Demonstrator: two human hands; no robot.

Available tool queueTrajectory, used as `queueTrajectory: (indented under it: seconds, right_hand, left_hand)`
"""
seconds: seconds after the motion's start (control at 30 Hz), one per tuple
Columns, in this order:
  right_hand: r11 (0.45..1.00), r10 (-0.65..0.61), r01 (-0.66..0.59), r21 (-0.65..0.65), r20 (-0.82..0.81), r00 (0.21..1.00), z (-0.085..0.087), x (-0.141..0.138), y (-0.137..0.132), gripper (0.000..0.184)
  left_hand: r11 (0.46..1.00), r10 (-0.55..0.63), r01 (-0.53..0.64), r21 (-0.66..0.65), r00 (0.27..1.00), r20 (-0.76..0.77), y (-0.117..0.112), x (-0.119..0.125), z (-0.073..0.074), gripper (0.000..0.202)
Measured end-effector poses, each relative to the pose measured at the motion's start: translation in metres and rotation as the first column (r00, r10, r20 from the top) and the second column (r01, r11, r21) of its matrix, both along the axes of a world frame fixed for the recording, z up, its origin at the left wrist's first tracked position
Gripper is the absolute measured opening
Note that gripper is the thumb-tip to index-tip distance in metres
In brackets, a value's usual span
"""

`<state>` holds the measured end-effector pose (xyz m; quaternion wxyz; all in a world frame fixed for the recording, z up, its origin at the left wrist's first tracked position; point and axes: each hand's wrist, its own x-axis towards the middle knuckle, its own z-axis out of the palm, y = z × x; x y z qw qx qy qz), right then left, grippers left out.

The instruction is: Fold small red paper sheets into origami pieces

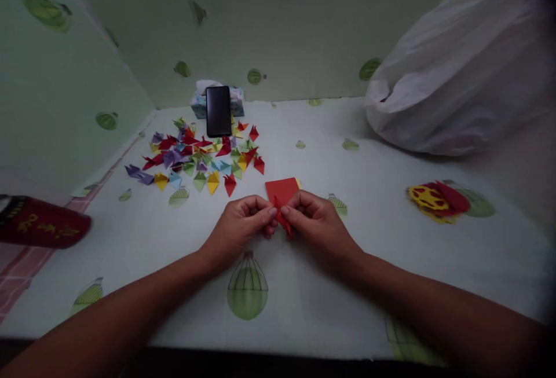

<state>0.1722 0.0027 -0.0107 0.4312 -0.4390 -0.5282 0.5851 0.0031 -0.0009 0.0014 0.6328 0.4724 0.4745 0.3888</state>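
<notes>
Between my two hands is a small folded piece of red paper (286,227), partly hidden by my fingers. My left hand (247,221) pinches its left side between thumb and fingers. From the right, my right hand (315,221) pinches it the same way, and the thumbs almost meet. Just beyond the fingers lies a stack of square paper (281,188), red on top with a yellow edge showing at the right. Farther off to the left is a pile of folded paper cranes (212,181) in red, yellow, purple, green and blue.
A black phone (218,112) leans against a tissue box (237,102) behind the cranes. At the left edge lies a dark red can-like container (47,224). A big white plastic bag (447,77) stands at the back right, with red and yellow cut-outs (434,198) in front.
</notes>
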Motion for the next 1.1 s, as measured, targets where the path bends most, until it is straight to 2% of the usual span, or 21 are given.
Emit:
queueTrajectory:
  seconds: [0.63,0.9,1.1]
  right_hand:
    - [0.990,0.119,-0.126,-0.064,-0.116,0.986,-0.007,-0.002,-0.001,0.031]
    - [0.985,0.127,-0.136,-0.102,-0.086,0.988,-0.005,-0.002,-0.002,0.031]
    - [0.987,0.151,-0.153,-0.054,-0.039,0.988,-0.004,-0.001,0.000,0.029]
  left_hand:
    - [0.996,0.056,-0.047,0.077,0.992,-0.111,-0.004,0.003,-0.002,0.022]
    - [0.998,0.041,-0.039,0.055,0.998,-0.039,-0.001,0.001,-0.007,0.024]
    - [0.995,0.091,-0.087,-0.054,0.993,0.080,0.001,0.002,-0.011,0.027]
